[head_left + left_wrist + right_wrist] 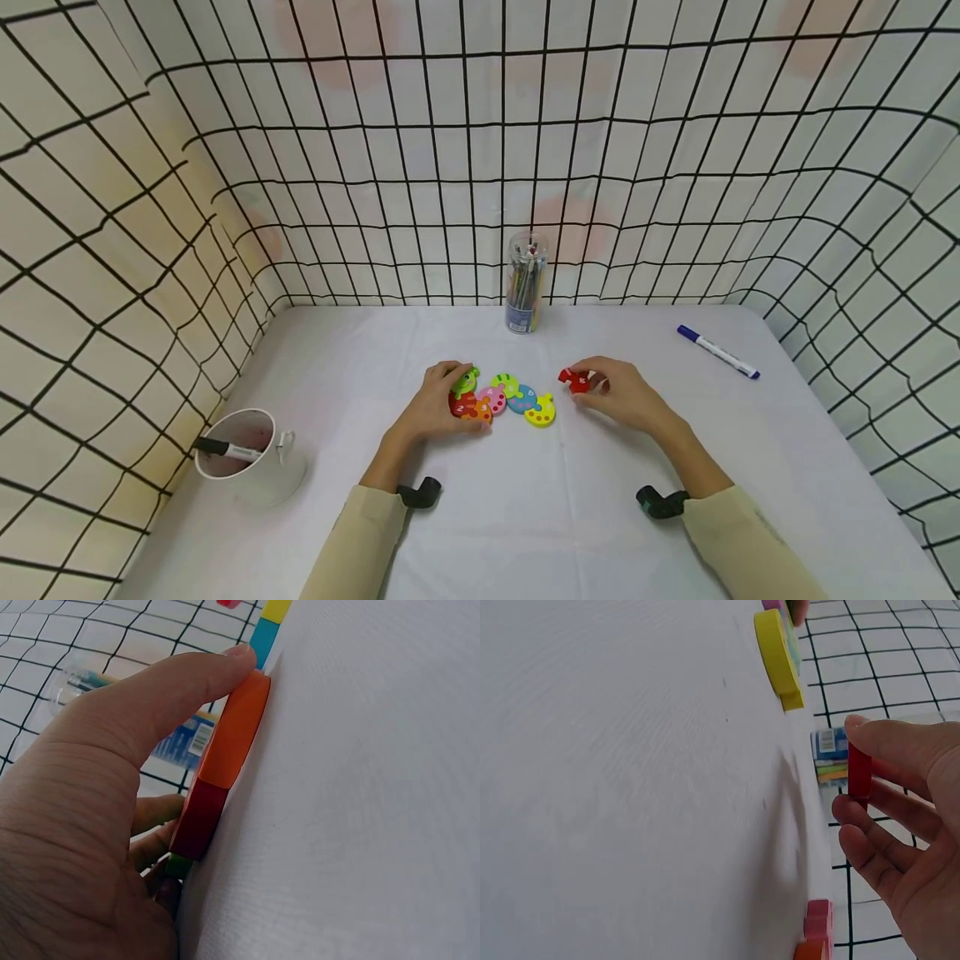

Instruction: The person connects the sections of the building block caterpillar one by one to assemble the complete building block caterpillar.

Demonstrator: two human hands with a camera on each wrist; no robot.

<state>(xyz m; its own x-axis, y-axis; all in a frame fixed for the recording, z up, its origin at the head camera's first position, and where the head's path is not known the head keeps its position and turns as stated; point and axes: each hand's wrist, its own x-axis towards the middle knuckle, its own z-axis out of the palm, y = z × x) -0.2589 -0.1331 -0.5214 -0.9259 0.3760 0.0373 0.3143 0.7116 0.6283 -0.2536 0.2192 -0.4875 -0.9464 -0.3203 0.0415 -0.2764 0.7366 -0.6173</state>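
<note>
A row of colourful caterpillar puzzle pieces (pixel 522 400) lies on the white table, with a green head piece (pixel 467 382) at its left end. My left hand (pixel 437 406) grips that end, its thumb against the orange piece (pixel 238 731) and its fingers around the far side by the red piece (pixel 199 821). To the right of the yellow piece (pixel 541 411), my right hand (pixel 621 392) pinches a loose red puzzle piece (pixel 859 774) between thumb and fingers, held just off the table. A pink piece (pixel 819 919) and an orange one show below that hand in the right wrist view.
A clear jar of pencils (pixel 527 283) stands at the back, near the black wire grid. A blue-capped marker (pixel 718 352) lies at the right. At the left is a white bucket (pixel 281 467) with a black-capped marker (pixel 228 450) in it.
</note>
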